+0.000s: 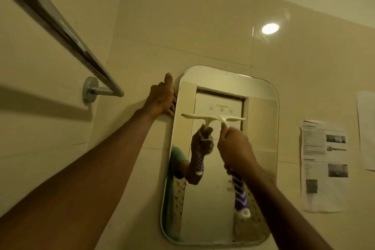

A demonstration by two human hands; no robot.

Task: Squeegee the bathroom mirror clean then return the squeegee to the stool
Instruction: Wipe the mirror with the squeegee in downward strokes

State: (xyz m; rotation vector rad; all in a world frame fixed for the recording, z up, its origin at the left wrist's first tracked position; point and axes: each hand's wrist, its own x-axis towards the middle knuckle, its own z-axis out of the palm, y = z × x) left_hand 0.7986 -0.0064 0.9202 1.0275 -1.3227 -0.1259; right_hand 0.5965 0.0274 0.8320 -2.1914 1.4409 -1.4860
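Nearest, at the lower right of the frame, the right hand is closed round the squeegee. Its purple-and-white handle runs down below the fist. The pale blade lies level across the upper middle of the mirror, seemingly on the glass, though blade and reflection merge, so full contact is unsure.

Further in, the left hand grips the mirror's upper left edge, fingers wrapped round the rim and thumb pointing up the wall. The stool is not in view.

Beyond, a rail crosses the upper left and papers hang at right.

Risks, as I judge them:
- The stroke looks mid-way, with glass below the blade not yet wiped.
- An uneven push would lift one end of the blade and leave a streak.
- Leaning hard could shift the mirror if its mounting is loose.
- The left fingers may print the glass at the rim.
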